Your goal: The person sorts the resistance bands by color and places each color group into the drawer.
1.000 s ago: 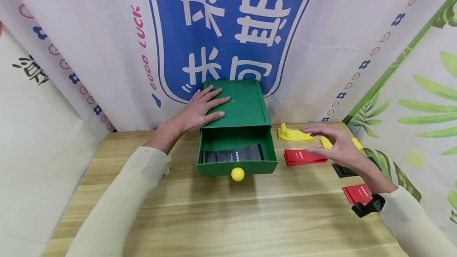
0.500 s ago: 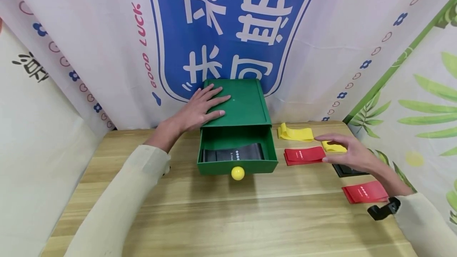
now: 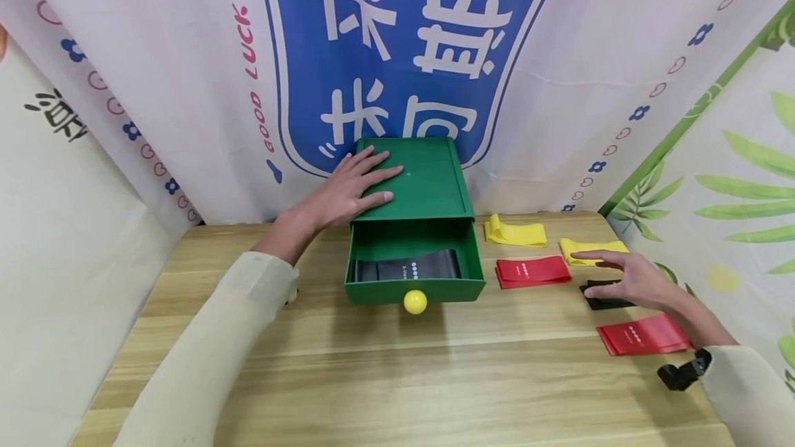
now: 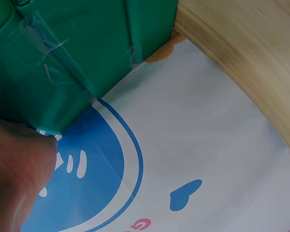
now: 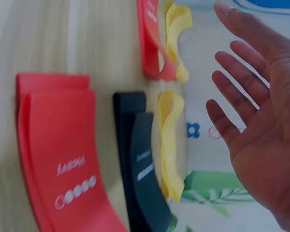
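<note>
My left hand (image 3: pixel 344 192) rests with spread fingers on top of a green drawer box (image 3: pixel 428 178). The drawer (image 3: pixel 373 292) is pulled out, and a folded black resistance band (image 3: pixel 435 266) lies in it. Over the right side of the table my right hand (image 3: pixel 640 280) hovers, fingers apart and holding nothing. Beneath it is another folded black resistance band (image 5: pixel 145 164), partly covered in the head view. A red resistance band (image 5: pixel 63 150) marked "Heavy" lies nearer the front, and a yellow resistance band (image 3: pixel 590 251) lies just behind.
A second red band (image 3: pixel 533 272) and a second yellow band (image 3: pixel 514 233) lie right of the drawer. A yellow ball knob (image 3: pixel 415 301) sticks out from the drawer front. A printed curtain (image 3: pixel 546 54) hangs behind the wooden table (image 3: pixel 397 385).
My right hand has moved right and toward me, from beside the nearer red band to above the black band. The left hand stays on the box.
</note>
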`<state>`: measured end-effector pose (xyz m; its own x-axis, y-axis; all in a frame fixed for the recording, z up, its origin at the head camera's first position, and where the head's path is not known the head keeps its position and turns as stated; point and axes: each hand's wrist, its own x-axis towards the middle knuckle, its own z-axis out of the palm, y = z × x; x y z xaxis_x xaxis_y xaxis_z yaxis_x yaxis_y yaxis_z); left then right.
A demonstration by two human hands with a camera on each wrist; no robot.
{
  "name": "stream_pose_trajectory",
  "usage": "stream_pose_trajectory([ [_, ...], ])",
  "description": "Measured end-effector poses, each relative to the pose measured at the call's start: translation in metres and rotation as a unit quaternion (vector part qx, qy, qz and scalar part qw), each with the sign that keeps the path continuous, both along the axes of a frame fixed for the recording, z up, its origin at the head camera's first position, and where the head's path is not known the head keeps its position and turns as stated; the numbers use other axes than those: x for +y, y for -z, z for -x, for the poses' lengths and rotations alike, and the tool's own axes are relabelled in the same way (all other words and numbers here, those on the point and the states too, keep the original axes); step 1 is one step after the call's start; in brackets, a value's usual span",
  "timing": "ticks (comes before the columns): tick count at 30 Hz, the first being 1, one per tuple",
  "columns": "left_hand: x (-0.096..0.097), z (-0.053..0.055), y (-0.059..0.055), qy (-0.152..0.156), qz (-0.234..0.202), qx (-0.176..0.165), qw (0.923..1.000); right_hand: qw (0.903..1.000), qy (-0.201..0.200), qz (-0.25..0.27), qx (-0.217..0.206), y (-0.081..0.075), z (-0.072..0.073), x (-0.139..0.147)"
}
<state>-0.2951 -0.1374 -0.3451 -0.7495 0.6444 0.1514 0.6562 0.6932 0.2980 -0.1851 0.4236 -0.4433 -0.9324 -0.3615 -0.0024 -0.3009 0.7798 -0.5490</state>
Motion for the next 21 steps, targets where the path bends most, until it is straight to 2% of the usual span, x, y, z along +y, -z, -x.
stream_pose_trajectory([
  [8, 0.001, 0.000, 0.001, 0.000, -0.007, -0.001, 1.0000, 0.9996, -0.012, -0.022, -0.014, 0.015, 0.000, 0.021],
  [21, 0.000, 0.002, 0.002, -0.004, 0.001, -0.003, 1.0000, 0.9976, 0.007, -0.067, -0.017, 0.033, 0.004, 0.039],
])
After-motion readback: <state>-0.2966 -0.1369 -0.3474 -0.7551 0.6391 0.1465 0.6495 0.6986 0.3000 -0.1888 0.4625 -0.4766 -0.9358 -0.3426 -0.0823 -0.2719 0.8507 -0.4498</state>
